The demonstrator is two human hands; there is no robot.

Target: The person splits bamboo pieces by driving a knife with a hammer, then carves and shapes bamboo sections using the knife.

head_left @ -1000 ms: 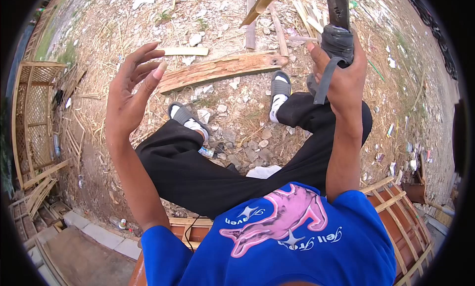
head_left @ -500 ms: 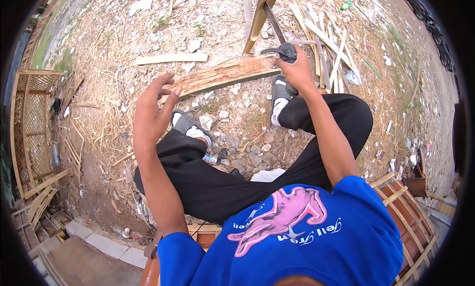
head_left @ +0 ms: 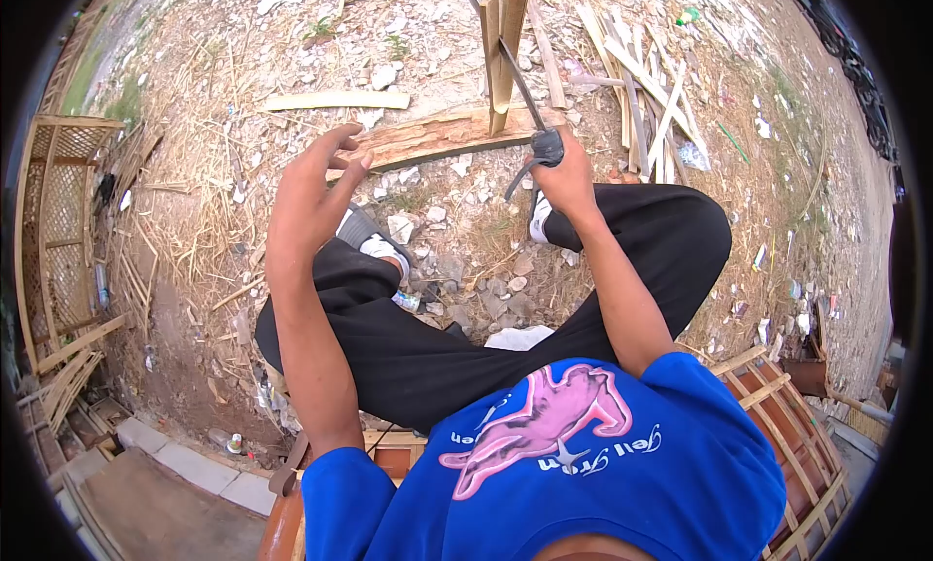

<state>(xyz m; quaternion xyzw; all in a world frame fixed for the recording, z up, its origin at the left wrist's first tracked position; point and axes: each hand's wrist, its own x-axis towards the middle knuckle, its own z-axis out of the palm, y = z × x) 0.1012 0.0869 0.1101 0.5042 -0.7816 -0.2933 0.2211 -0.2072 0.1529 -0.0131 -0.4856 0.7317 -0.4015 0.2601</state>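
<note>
My right hand [head_left: 566,172] is closed around the black-wrapped handle [head_left: 548,147] of a long-bladed knife [head_left: 525,87]. Its dark blade runs up and away, crossing a split piece of wood [head_left: 500,70] that stands nearly upright. Two halves of this piece spread apart at the top, and its lower end meets a thick, rough-topped plank [head_left: 418,141] lying on the ground. Near the plank's left end hovers my left hand [head_left: 316,187], open, its fingers apart and slightly bent, holding nothing.
A thin wood strip [head_left: 337,101] lies beyond the plank. Many split strips [head_left: 653,100] are piled at the right. My sandalled feet [head_left: 374,240] are close to the plank. A lattice frame [head_left: 63,240] stands at the left, and stones and straw litter the ground.
My right hand has come down and left with the knife. The wood piece has swung more upright, its lower end now at the plank, with its halves visibly apart. My left hand shifted slightly right.
</note>
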